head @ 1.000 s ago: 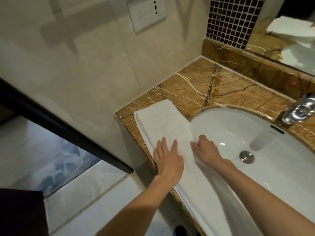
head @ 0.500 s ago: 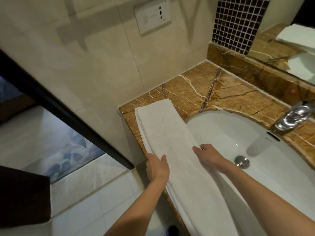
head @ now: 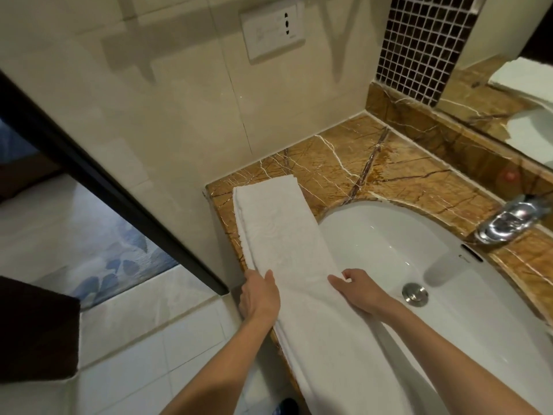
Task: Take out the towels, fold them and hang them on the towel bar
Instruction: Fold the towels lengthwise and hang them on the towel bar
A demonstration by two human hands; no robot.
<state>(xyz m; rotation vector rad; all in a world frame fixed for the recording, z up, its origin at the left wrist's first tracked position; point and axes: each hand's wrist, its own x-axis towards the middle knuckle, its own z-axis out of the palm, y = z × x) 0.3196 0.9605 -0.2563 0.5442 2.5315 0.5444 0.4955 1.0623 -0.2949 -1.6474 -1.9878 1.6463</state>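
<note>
A white towel, folded into a long narrow strip, lies along the front left edge of the brown marble counter, partly over the sink rim. My left hand grips the towel's left edge at the counter's front, thumb on top and fingers curled under. My right hand pinches the towel's right edge beside the basin. No towel bar is in view.
A white sink with a metal drain fills the right side, with a chrome tap behind it. A mirror reflects a towel. A wall socket sits above. Tiled floor and a dark door frame lie left.
My left hand slid from lying flat on the towel to its left edge and now grips it. My right hand drew back along the right edge. The view shifted right and down.
</note>
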